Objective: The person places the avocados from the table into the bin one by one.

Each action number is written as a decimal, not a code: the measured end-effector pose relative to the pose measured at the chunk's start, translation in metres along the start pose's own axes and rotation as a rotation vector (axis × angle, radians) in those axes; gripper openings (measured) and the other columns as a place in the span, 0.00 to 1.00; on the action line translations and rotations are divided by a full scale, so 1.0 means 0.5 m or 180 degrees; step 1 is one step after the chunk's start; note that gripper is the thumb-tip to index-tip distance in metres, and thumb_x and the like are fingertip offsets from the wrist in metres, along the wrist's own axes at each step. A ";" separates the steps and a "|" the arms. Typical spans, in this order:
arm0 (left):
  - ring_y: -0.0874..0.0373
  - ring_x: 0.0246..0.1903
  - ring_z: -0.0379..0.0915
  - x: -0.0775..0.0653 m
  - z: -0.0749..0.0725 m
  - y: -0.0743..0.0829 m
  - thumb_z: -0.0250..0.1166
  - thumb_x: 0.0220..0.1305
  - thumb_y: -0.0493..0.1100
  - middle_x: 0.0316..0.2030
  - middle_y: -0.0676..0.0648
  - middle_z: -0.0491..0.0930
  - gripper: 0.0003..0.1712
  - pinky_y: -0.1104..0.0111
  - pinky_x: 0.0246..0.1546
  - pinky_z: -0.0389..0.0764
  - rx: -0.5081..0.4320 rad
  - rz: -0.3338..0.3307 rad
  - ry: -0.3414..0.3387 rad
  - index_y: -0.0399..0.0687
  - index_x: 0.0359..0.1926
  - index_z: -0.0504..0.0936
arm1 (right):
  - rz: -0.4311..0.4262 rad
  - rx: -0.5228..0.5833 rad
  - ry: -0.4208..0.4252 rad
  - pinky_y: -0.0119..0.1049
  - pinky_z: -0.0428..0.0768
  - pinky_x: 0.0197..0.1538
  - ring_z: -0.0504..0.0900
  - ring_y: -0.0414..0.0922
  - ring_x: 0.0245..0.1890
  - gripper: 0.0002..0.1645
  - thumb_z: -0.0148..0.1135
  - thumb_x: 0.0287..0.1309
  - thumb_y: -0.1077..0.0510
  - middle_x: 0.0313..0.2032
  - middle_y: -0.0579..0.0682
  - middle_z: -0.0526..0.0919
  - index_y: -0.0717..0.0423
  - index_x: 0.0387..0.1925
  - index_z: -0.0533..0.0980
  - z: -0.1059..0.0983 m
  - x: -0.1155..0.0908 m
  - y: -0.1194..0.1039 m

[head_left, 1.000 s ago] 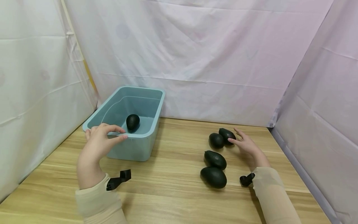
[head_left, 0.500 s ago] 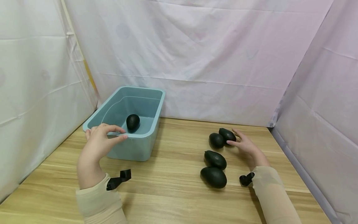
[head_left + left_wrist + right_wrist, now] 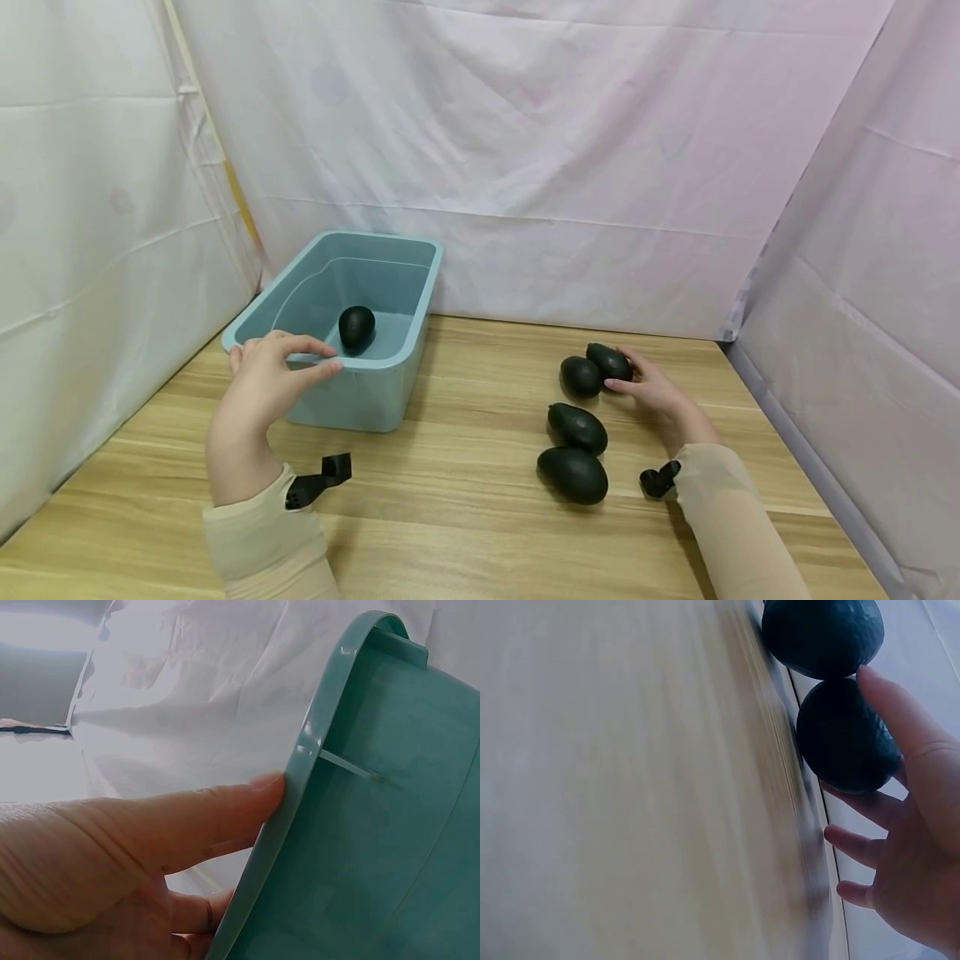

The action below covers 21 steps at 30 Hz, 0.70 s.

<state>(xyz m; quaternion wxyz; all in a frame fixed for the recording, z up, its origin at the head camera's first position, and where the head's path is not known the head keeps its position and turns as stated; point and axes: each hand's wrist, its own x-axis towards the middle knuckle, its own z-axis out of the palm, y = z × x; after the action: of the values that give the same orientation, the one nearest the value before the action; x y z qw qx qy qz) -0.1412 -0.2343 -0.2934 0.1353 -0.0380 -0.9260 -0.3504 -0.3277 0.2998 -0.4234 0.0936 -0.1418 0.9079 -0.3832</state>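
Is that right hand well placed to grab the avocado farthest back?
Probably yes: the right hand has its thumb and fingers on two sides of the farthest avocado, though the neighbouring avocado sits close and may crowd the thumb.

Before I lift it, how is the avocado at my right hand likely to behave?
The avocado would probably roll if pushed, given its rounded sides. Its smooth, faintly shiny skin may slip a little under the right hand. Lifting could also nudge the neighbouring avocado, since the two appear to touch.
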 end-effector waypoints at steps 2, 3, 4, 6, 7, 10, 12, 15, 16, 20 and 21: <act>0.31 0.50 0.57 0.001 0.000 0.000 0.69 0.59 0.47 0.44 0.35 0.74 0.15 0.34 0.58 0.23 0.0000 0.0007 -0.0002 0.42 0.43 0.86 | -0.0003 0.0034 0.0006 0.65 0.54 0.63 0.50 0.69 0.67 0.53 0.62 0.61 0.42 0.68 0.73 0.49 0.58 0.74 0.45 0.001 0.002 0.002; 0.31 0.50 0.57 0.001 0.000 -0.001 0.69 0.59 0.47 0.44 0.35 0.75 0.15 0.33 0.58 0.22 0.0001 0.0007 -0.0003 0.42 0.42 0.86 | -0.0012 0.0046 0.0012 0.65 0.54 0.63 0.51 0.70 0.66 0.52 0.62 0.61 0.43 0.68 0.73 0.49 0.58 0.74 0.45 0.002 0.003 0.003; 0.31 0.50 0.57 0.001 0.000 -0.001 0.69 0.59 0.48 0.45 0.36 0.75 0.15 0.33 0.58 0.22 0.0001 0.0006 -0.0004 0.42 0.42 0.86 | -0.0032 0.0048 0.0013 0.65 0.54 0.63 0.51 0.70 0.66 0.52 0.62 0.62 0.43 0.68 0.73 0.49 0.58 0.74 0.45 0.002 0.003 0.003; 0.31 0.51 0.57 0.002 0.000 -0.001 0.69 0.59 0.48 0.45 0.36 0.75 0.15 0.33 0.58 0.22 0.0000 0.0006 -0.0008 0.42 0.42 0.86 | -0.0055 0.0059 0.0040 0.65 0.54 0.63 0.51 0.69 0.66 0.50 0.61 0.62 0.44 0.68 0.72 0.49 0.59 0.74 0.46 0.003 0.003 0.005; 0.31 0.51 0.57 0.002 0.000 0.000 0.69 0.59 0.48 0.45 0.36 0.75 0.15 0.33 0.58 0.22 0.0001 0.0006 -0.0010 0.42 0.42 0.86 | -0.0061 0.0074 0.0056 0.64 0.54 0.63 0.52 0.69 0.66 0.50 0.62 0.62 0.45 0.68 0.72 0.50 0.59 0.74 0.47 0.003 0.003 0.005; 0.31 0.50 0.57 0.001 -0.001 0.000 0.69 0.59 0.48 0.45 0.36 0.75 0.15 0.33 0.57 0.22 0.0001 0.0000 -0.0013 0.42 0.42 0.86 | -0.0094 0.0075 0.0087 0.65 0.55 0.62 0.53 0.69 0.66 0.49 0.62 0.62 0.45 0.68 0.72 0.52 0.60 0.73 0.49 0.004 0.003 0.005; 0.31 0.50 0.57 0.000 -0.001 0.000 0.69 0.60 0.48 0.45 0.36 0.74 0.15 0.33 0.57 0.22 0.0002 -0.0005 -0.0019 0.42 0.42 0.86 | -0.0106 0.0078 0.0113 0.65 0.55 0.62 0.54 0.68 0.66 0.48 0.62 0.62 0.45 0.67 0.72 0.53 0.60 0.73 0.50 0.005 0.004 0.004; 0.30 0.50 0.57 0.000 -0.001 0.000 0.69 0.60 0.48 0.45 0.35 0.75 0.15 0.33 0.57 0.23 0.0010 -0.0004 -0.0023 0.42 0.42 0.86 | -0.0118 0.0068 0.0148 0.64 0.56 0.62 0.55 0.68 0.65 0.47 0.62 0.62 0.46 0.67 0.71 0.55 0.60 0.72 0.51 0.007 0.004 0.004; 0.30 0.51 0.57 0.000 -0.001 0.000 0.69 0.60 0.48 0.45 0.35 0.75 0.15 0.33 0.57 0.23 0.0011 -0.0002 -0.0024 0.42 0.42 0.86 | -0.0119 0.0062 0.0161 0.64 0.56 0.62 0.56 0.68 0.65 0.47 0.62 0.62 0.46 0.67 0.71 0.55 0.60 0.72 0.52 0.007 0.003 0.005; 0.30 0.51 0.57 0.000 -0.001 0.001 0.69 0.59 0.47 0.44 0.36 0.75 0.14 0.32 0.57 0.23 0.0013 0.0012 -0.0016 0.42 0.42 0.86 | -0.0110 -0.0004 0.0199 0.65 0.57 0.61 0.58 0.68 0.64 0.46 0.62 0.62 0.45 0.66 0.71 0.57 0.59 0.72 0.52 0.007 0.002 0.006; 0.30 0.51 0.57 0.000 -0.001 0.001 0.69 0.59 0.47 0.44 0.36 0.75 0.14 0.32 0.57 0.23 0.0009 0.0010 -0.0016 0.42 0.42 0.86 | -0.0112 -0.0014 0.0204 0.65 0.57 0.61 0.58 0.68 0.64 0.46 0.62 0.62 0.45 0.66 0.71 0.57 0.59 0.72 0.52 0.007 0.002 0.007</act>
<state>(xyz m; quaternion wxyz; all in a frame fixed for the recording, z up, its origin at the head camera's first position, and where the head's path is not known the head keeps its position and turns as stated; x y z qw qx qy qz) -0.1411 -0.2343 -0.2926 0.1336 -0.0401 -0.9268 -0.3487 -0.3282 0.2994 -0.4283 0.0574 -0.1456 0.9087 -0.3871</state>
